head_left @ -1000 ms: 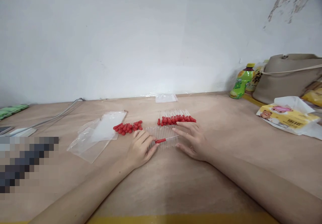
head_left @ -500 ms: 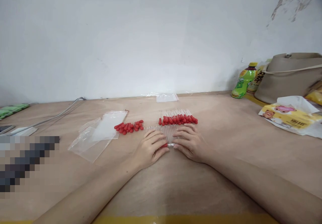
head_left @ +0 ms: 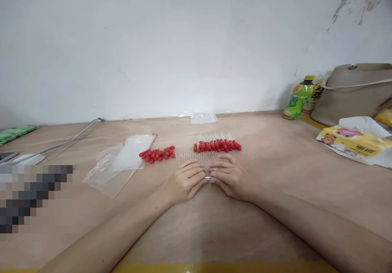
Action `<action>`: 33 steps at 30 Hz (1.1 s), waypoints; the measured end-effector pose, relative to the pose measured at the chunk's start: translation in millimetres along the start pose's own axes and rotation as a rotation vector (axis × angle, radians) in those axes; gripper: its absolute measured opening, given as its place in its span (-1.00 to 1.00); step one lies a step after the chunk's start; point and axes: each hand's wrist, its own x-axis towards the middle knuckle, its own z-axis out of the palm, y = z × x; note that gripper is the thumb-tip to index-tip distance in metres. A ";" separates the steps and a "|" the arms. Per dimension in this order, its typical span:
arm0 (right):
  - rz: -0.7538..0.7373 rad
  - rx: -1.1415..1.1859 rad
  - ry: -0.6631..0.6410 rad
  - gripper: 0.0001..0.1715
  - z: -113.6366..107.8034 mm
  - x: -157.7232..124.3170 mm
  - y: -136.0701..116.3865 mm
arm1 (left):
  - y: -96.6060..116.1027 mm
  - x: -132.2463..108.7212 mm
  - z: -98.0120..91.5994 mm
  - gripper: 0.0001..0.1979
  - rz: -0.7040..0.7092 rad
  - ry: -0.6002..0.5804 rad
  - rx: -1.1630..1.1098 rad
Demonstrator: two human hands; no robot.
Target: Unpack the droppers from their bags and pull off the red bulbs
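My left hand (head_left: 188, 179) is closed, its fingertips meeting those of my right hand; the red rubber bulb seen there a moment ago is hidden by its fingers. My right hand (head_left: 228, 177) pinches a clear dropper tube (head_left: 208, 178), of which only a short piece shows between the hands. Just beyond lies a row of clear dropper tubes (head_left: 196, 157), partly covered by my fingers. Loose red rubber bulbs (head_left: 157, 155) are heaped to the left. Farther back on the right lie several droppers fitted with red bulbs (head_left: 217, 145), their thin clear ends pointing away.
Flat clear plastic bags (head_left: 122, 162) lie left of the bulbs, and a small bag (head_left: 203, 119) rests by the wall. A grey cable (head_left: 76, 136) crosses the left side. At right stand a green bottle (head_left: 298, 97), a beige bag (head_left: 352, 93) and a tissue pack (head_left: 352, 140).
My hands have come together, narrowing the gap between their fingertips. The red bulb in my left fingers has gone out of sight, and less of the tube shows.
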 end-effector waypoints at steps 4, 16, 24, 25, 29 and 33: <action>-0.024 0.051 0.000 -0.88 0.8 -2.3 -0.3 | 0.4 0.4 -2.0 -0.89 -0.002 -0.051 -0.023; -0.040 0.099 -0.015 -0.91 -2.0 -4.2 -1.9 | 0.1 -0.5 -7.4 -0.83 -0.070 -0.189 -0.101; -0.088 0.120 0.039 -0.88 -1.9 -7.7 0.2 | 0.8 -4.0 -11.0 -0.84 -0.074 -0.175 -0.119; -0.097 0.121 0.052 -0.85 -1.9 -7.9 0.2 | 1.0 -3.8 -10.9 -0.84 -0.069 -0.171 -0.114; -0.107 0.121 0.072 -0.79 -5.7 -8.6 0.4 | -1.2 -6.0 -10.5 -0.84 -0.044 -0.154 -0.097; 0.032 0.099 0.076 -0.80 -14.5 -10.4 4.4 | -10.1 -15.8 -12.3 -0.85 -0.067 -0.071 -0.036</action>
